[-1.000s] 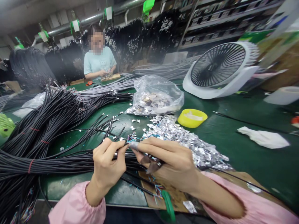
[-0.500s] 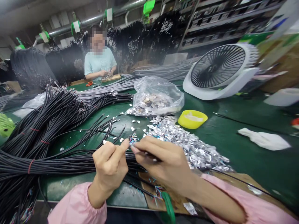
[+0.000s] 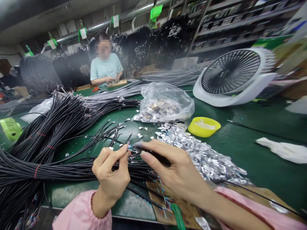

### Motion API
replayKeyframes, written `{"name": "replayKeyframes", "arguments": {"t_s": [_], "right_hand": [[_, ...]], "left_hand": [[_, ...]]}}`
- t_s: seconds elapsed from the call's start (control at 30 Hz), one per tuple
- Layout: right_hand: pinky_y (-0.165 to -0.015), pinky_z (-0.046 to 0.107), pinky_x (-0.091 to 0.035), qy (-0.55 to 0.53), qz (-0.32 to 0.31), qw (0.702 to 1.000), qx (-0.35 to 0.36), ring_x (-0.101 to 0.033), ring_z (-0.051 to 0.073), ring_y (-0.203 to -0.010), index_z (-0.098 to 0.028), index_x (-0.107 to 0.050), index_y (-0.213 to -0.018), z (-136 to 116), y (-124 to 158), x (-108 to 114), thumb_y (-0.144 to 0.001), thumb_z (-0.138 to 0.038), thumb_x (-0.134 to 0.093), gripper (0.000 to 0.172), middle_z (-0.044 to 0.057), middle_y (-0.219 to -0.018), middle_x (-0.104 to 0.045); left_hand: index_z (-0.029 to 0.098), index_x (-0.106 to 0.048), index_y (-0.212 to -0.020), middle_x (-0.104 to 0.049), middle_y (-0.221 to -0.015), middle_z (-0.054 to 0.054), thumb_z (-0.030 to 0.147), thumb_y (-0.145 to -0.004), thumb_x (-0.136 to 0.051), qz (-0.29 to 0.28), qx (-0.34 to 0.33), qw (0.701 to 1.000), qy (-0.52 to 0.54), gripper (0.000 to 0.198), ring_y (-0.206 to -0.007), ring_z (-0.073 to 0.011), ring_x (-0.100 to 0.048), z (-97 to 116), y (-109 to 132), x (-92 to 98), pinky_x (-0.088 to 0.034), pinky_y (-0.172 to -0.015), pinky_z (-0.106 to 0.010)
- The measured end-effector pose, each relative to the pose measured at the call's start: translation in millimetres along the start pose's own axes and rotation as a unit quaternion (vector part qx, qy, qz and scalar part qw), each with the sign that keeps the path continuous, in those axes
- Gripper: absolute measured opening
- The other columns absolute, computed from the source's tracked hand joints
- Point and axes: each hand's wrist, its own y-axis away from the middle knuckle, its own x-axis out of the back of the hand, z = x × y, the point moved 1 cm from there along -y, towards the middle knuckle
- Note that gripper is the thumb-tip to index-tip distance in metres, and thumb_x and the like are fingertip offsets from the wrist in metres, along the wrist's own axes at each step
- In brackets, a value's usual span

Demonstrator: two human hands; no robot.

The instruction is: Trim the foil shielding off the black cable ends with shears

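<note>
My left hand pinches the stripped end of a black cable between thumb and forefinger, thin coloured wires sticking out at the tip. My right hand is closed on a dark tool whose front end meets that cable tip. Both hands hover over a thick bundle of black cables that runs in from the left across the green table. A heap of silver foil scraps lies just right of my right hand.
A clear plastic bag of scraps, a yellow bowl, a white desk fan and a white cloth sit on the right half. More cable bundles cover the left. Another person works at the far side. A brown board lies under my wrists.
My head view has shifted slightly. My hands stay joined at the cable tip; the right fingers have stretched forward along the tool and the foil at the tip is no longer seen.
</note>
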Motion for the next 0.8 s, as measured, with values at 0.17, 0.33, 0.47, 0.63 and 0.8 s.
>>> {"name": "replayKeyframes", "arguments": {"t_s": [0.17,0.33,0.47,0.63,0.8], "right_hand": [[-0.052,0.022,-0.047,-0.038,-0.015,0.999,-0.020,-0.058,0.013,-0.060,-0.017,-0.068,-0.085,-1.8,-0.8,-0.1,-0.087,-0.019,-0.051,0.018,0.002,-0.067,-0.063],[-0.052,0.022,-0.045,-0.041,-0.017,0.999,-0.020,-0.055,0.012,-0.057,-0.016,-0.068,-0.082,-2.0,-2.0,0.1,-0.086,-0.018,-0.051,0.017,0.001,-0.064,-0.061],[-0.052,0.022,-0.046,-0.043,-0.023,0.999,-0.023,-0.057,0.013,-0.059,-0.017,-0.069,-0.083,-0.7,-2.6,-0.7,-0.086,-0.020,-0.051,0.019,0.002,-0.067,-0.063],[-0.050,0.022,-0.046,-0.032,-0.020,0.999,-0.019,-0.059,0.013,-0.059,-0.016,-0.069,-0.081,-0.4,-3.8,-0.6,-0.087,-0.021,-0.050,0.020,0.003,-0.066,-0.064],[-0.049,0.022,-0.047,-0.028,-0.013,0.999,-0.018,-0.060,0.014,-0.059,-0.017,-0.069,-0.079,-1.3,-3.7,-0.2,-0.087,-0.022,-0.050,0.021,0.004,-0.067,-0.065]], "left_hand": [[0.013,-0.068,-0.082,-0.052,-0.052,0.003,0.003,-0.078,-0.057,0.002,-0.019,1.000,-0.008,0.015,-0.050,-0.0063,-0.045,1.2,-0.3,-0.4,-0.038,-0.048,-0.018],[0.012,-0.068,-0.082,-0.053,-0.050,0.003,0.002,-0.076,-0.059,-0.003,-0.022,1.000,-0.017,0.014,-0.049,-0.0066,-0.046,2.1,-0.7,0.0,-0.038,-0.048,-0.018],[0.012,-0.068,-0.080,-0.056,-0.052,0.002,0.003,-0.076,-0.059,-0.003,-0.023,0.999,-0.024,0.014,-0.049,-0.0065,-0.046,2.5,-0.9,0.2,-0.039,-0.048,-0.018],[0.011,-0.068,-0.080,-0.058,-0.053,0.001,0.003,-0.076,-0.059,-0.013,-0.016,0.999,-0.030,0.012,-0.049,-0.0063,-0.046,2.4,0.1,0.2,-0.040,-0.047,-0.018],[0.013,-0.068,-0.079,-0.061,-0.056,0.000,0.004,-0.076,-0.059,-0.016,-0.011,0.999,-0.034,0.013,-0.048,-0.0060,-0.047,3.3,-0.1,0.5,-0.041,-0.047,-0.018]]}}
